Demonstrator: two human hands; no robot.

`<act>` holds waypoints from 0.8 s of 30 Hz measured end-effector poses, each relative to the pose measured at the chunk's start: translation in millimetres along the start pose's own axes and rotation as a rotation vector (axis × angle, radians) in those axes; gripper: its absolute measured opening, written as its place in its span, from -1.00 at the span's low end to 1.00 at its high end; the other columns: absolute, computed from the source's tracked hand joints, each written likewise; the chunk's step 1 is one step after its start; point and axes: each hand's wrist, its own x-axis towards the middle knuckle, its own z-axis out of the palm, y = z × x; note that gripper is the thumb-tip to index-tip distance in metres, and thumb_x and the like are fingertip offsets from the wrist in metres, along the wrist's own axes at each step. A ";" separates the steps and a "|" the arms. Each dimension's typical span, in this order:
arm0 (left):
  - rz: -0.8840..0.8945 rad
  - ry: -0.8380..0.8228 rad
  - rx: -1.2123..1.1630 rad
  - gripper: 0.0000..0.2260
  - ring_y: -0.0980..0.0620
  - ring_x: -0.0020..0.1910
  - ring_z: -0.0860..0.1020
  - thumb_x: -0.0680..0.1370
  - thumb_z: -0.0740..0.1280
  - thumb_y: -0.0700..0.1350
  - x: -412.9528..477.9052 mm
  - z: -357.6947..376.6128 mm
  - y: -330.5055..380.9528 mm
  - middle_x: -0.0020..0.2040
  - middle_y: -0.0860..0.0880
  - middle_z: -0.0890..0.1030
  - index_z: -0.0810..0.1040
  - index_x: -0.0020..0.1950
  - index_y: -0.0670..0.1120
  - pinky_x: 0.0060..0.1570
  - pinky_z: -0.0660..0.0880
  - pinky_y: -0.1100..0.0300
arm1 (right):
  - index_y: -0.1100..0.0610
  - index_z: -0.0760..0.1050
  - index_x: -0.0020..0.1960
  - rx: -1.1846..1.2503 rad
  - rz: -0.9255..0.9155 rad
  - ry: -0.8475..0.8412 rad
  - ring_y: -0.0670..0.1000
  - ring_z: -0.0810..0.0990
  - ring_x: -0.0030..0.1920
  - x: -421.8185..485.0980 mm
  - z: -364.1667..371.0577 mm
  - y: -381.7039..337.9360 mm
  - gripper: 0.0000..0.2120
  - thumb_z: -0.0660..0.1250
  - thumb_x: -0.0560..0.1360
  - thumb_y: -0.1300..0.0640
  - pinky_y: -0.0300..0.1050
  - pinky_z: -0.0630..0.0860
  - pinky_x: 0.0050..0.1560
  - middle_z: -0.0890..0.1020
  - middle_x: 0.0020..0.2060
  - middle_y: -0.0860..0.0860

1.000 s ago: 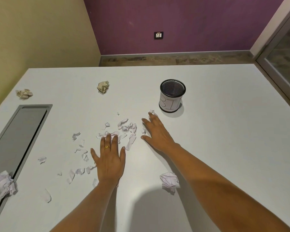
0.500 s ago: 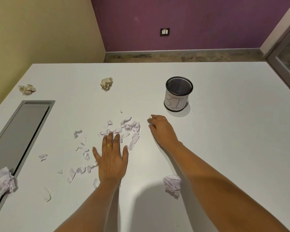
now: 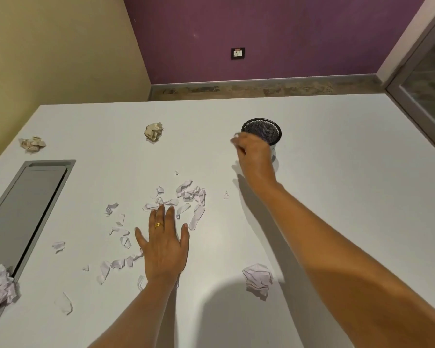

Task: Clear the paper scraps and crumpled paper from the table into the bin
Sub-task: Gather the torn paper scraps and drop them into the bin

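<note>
A black mesh bin [image 3: 264, 129] stands on the white table [image 3: 337, 172]. My right hand [image 3: 255, 154] is raised just left of its rim, fingers pinched on a small white paper scrap [image 3: 235, 136]. My left hand [image 3: 164, 243] lies flat and spread on the table among several white paper scraps [image 3: 190, 194]. Crumpled white paper balls lie at the near middle [image 3: 258, 278] and at the left edge [image 3: 0, 285]. Two crumpled beige balls lie further back, one in the middle [image 3: 153, 131], one at the far left [image 3: 32, 144].
A grey recessed panel [image 3: 25, 204] is set into the table on the left. A glass door frame [image 3: 422, 96] stands at the right. Yellow and purple walls meet behind the table's far edge.
My right hand closed on a scrap near the bin, then rose off the table to the bin's rim. My left hand stayed flat on the scraps.
</note>
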 end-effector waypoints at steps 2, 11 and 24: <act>-0.002 -0.003 -0.006 -0.53 -0.04 0.50 0.12 0.58 0.02 0.11 0.1 0.6 -0.4 0.50 -0.07 0.22 0.20 0.44 -0.05 0.40 0.00 -0.27 | 0.38 0.59 0.07 -0.048 0.047 0.068 0.14 0.55 0.20 16.4 -11.2 -2.3 -0.77 0.21 0.51 0.42 -0.30 0.30 0.23 0.61 0.15 0.23; -0.015 -0.031 -0.012 -0.53 -0.02 0.51 0.07 0.58 0.05 0.09 1.1 -0.3 -0.3 0.51 -0.05 0.18 0.17 0.45 -0.05 0.41 -0.02 -0.27 | 0.20 0.54 0.21 -0.238 0.256 -0.008 0.17 0.53 0.22 41.6 -25.2 19.9 -0.74 0.28 0.53 0.26 -0.08 0.42 0.29 0.56 0.23 0.17; -0.007 -0.023 0.009 -0.53 -0.02 0.51 0.06 0.58 0.01 0.10 1.3 0.4 -0.4 0.51 -0.05 0.17 0.15 0.45 -0.04 0.40 -0.02 -0.28 | 0.26 0.62 0.04 -0.063 0.051 -0.062 0.11 0.62 0.02 -2.9 15.4 -14.1 -0.82 0.29 0.49 0.32 -0.11 0.50 0.11 0.65 0.03 0.17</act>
